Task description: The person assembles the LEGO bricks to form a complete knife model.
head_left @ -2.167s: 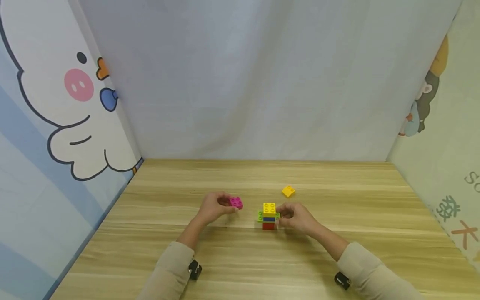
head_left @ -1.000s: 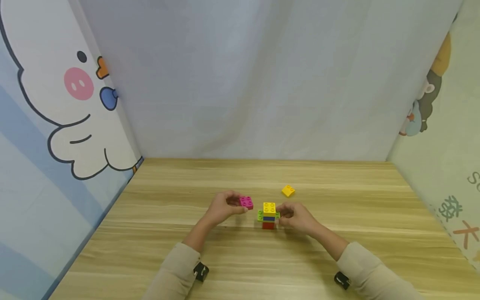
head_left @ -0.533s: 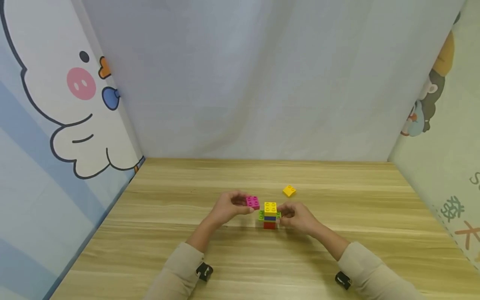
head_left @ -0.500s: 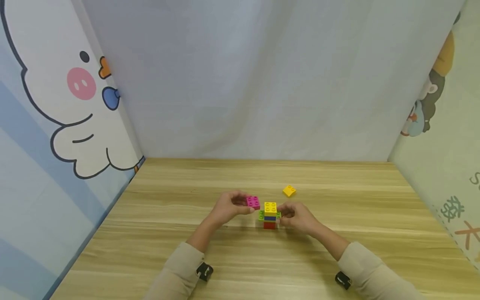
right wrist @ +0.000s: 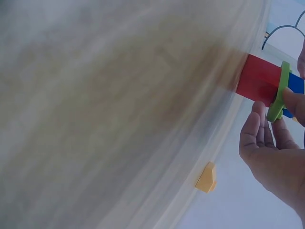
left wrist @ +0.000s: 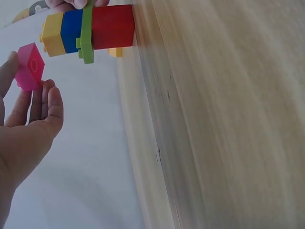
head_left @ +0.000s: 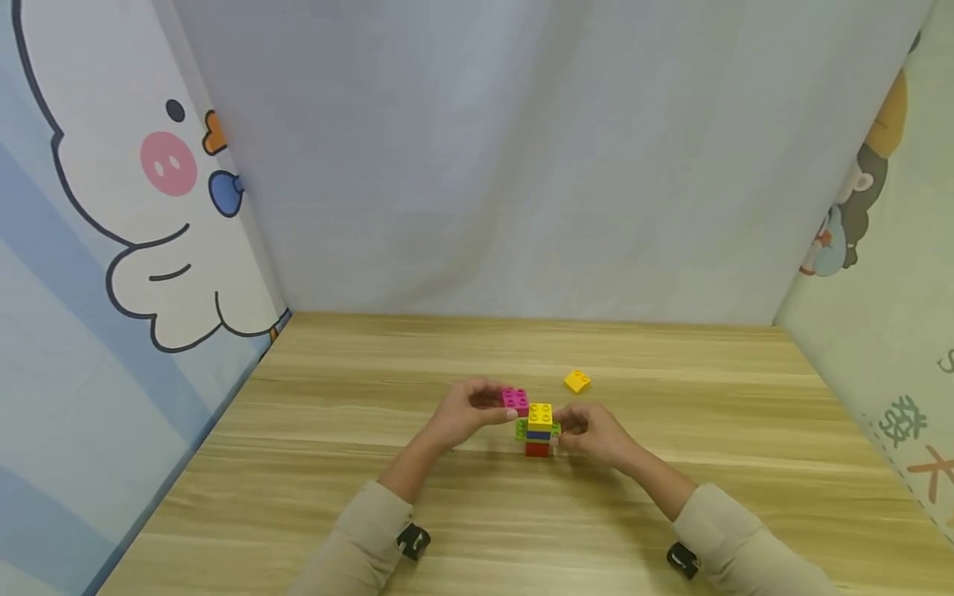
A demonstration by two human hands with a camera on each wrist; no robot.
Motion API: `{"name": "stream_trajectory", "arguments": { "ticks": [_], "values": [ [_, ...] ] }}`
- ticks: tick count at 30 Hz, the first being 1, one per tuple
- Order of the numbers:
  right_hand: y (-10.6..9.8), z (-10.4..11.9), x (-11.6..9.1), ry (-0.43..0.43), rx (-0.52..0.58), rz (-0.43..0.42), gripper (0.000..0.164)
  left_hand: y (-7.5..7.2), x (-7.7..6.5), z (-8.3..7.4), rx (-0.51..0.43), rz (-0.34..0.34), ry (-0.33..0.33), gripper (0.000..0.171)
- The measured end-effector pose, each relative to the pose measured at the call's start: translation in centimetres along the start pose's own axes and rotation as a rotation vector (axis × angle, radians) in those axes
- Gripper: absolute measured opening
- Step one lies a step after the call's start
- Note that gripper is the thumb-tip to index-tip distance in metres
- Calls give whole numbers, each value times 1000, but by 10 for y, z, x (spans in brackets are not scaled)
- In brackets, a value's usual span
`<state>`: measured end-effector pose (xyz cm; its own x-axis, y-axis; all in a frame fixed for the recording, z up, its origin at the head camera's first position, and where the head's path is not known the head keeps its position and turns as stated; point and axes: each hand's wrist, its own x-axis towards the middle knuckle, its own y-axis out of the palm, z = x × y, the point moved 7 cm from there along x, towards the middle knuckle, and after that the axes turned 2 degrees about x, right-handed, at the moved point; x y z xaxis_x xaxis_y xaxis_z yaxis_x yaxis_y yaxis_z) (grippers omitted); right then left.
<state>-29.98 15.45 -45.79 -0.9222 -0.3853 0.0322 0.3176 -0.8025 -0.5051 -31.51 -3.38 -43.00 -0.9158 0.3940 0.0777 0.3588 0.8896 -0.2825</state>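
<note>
A pink toy brick (head_left: 515, 401) is pinched between thumb and fingers of my left hand (head_left: 464, 415). In the left wrist view the pink brick hangs off the table, level with the top of a standing stack and a small gap away. That stack has a red brick (left wrist: 113, 27) at the bottom, then a long green plate (left wrist: 86, 36), a blue brick (left wrist: 71, 31) and a yellow brick (head_left: 540, 416) on top. My right hand (head_left: 596, 436) pinches the green plate's right end, its thumb (right wrist: 294, 102) on top of it.
A small yellow piece (head_left: 577, 382) with a sloped side lies on the wooden table (head_left: 358, 364) behind the stack. A pale curtain (head_left: 522, 165) stands at the table's far edge, with printed panels on both sides.
My left hand has carried the pink brick rightward, up close to the stack's top. The right hand keeps its hold, and the stack stays in place; the head view has shifted slightly.
</note>
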Motion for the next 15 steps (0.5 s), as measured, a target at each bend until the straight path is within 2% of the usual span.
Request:
{"name": "stream_trajectory", "arguments": {
  "ticks": [8,15],
  "values": [
    [1,1,-3,-2,20,14,34,8,1,-7,12,4,44,39],
    [-1,-1,-2,13,31,5,36,15,-9,-39,2,19,63,38]
  ]
}}
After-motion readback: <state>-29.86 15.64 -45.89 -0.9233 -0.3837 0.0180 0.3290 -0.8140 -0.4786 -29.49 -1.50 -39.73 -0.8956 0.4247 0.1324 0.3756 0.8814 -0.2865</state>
